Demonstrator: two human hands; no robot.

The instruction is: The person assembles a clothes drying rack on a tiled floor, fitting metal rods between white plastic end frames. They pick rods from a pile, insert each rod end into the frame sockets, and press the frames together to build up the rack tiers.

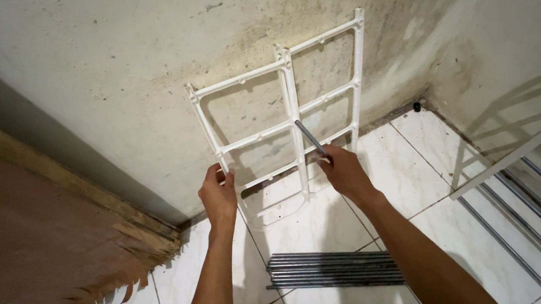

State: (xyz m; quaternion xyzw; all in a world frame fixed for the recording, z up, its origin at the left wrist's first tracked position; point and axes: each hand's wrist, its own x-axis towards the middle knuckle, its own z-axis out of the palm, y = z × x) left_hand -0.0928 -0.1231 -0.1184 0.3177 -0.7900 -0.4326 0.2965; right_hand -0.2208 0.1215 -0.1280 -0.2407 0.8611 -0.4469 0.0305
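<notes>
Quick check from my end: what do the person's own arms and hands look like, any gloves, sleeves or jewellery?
Both arms are bare as far as the view shows, with no sleeves in sight. The left hand and the right hand wear no gloves. No watch, bracelet or ring is visible on either wrist or on the fingers that show. The arms are slim; no markings can be made out.
</notes>
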